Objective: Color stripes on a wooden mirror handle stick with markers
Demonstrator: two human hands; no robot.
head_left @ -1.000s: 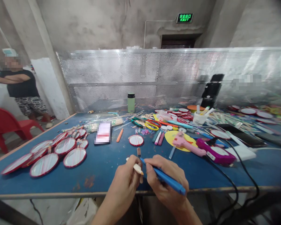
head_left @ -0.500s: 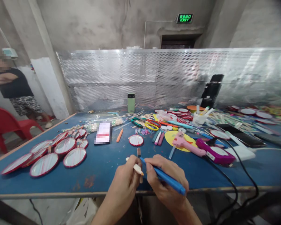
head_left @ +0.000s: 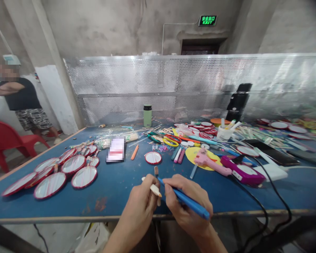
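Observation:
My left hand (head_left: 140, 207) is closed around pale wooden sticks (head_left: 152, 187) at the near edge of the blue table (head_left: 116, 191). My right hand (head_left: 187, 205) grips a blue marker (head_left: 185, 200) like a pen, its tip pointing at a stick held between the two hands. The hands touch each other just above the table's front edge. A short stick piece (head_left: 156, 170) lies on the table right beyond them.
Several red-rimmed round discs (head_left: 64, 170) lie at the left, one more disc (head_left: 153, 157) in the middle. A pink glue gun (head_left: 212, 163), a purple glue gun (head_left: 243, 172) with black cables, markers, scissors and a green flask (head_left: 147, 115) fill the right and back. A person (head_left: 21, 98) stands by a red chair (head_left: 7, 140) at far left.
My hands and the marker have stayed almost still. The person at the far left has shifted a little.

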